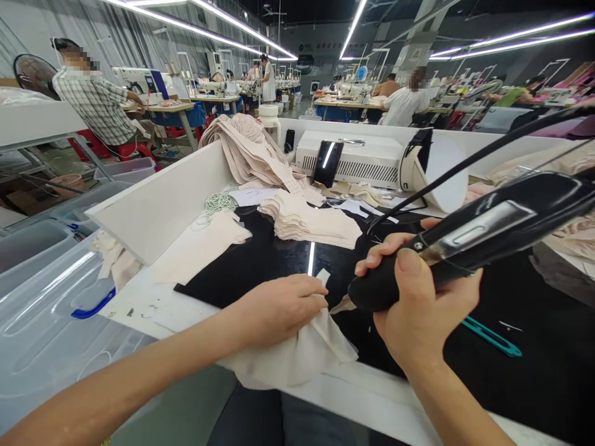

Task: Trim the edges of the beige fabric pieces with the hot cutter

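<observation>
My left hand [283, 310] is closed on a cream fabric piece [297, 359] at the table's front edge; a small fold sticks up past its fingertips. Wrapped round the dark end of a black handheld tool [474, 229] is my right hand [418, 303]. The tool slants up to the right, and a metal plate shows on its side. Its rounded end is close to the cream fabric, just right of my left hand. A stack of cream cut pieces [316, 220] lies on the black mat [279, 260] beyond my hands.
A teal tool [493, 337] lies on the mat at right. A white board [162, 198] borders the left side. At the back are a phone [328, 162], a white vented box [367, 155], a lamp [437, 170] and draped fabric [251, 148]. A cable [446, 167] arches overhead. People sit farther off.
</observation>
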The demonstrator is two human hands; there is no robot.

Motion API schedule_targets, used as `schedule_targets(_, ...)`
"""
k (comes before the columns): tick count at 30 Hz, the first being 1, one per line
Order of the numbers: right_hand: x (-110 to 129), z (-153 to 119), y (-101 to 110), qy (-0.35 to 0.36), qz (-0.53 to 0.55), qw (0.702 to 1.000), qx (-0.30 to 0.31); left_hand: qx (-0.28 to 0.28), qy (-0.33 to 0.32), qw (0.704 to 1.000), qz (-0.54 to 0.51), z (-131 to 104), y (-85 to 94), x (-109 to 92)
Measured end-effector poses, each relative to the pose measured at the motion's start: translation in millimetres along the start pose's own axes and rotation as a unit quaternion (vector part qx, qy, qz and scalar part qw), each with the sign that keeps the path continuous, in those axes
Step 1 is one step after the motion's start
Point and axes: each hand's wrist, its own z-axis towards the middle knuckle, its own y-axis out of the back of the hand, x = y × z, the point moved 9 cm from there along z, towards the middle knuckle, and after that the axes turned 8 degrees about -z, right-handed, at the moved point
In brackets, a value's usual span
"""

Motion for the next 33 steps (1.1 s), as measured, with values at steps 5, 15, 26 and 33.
schedule_targets(5,-2,-2,-1,-0.005,0.011,1.000,0.009,0.061,-0.032,0.996,-0.050,10,-3.8,32)
schedule_targets(15,2,-8,-7,0.015,0.021,0.999,0.030,0.075,-0.003,0.995,-0.061,-5,15.4,36)
schedule_targets(26,0,-9,-10,0.026,-0.002,1.000,0.010,0.116,-0.086,0.989,0.023,-18,16.5,21)
schedule_targets(33,-3,-3,-12,0.013,0.018,1.000,0.005,0.117,-0.087,0.988,0.051,-19,13.5,21)
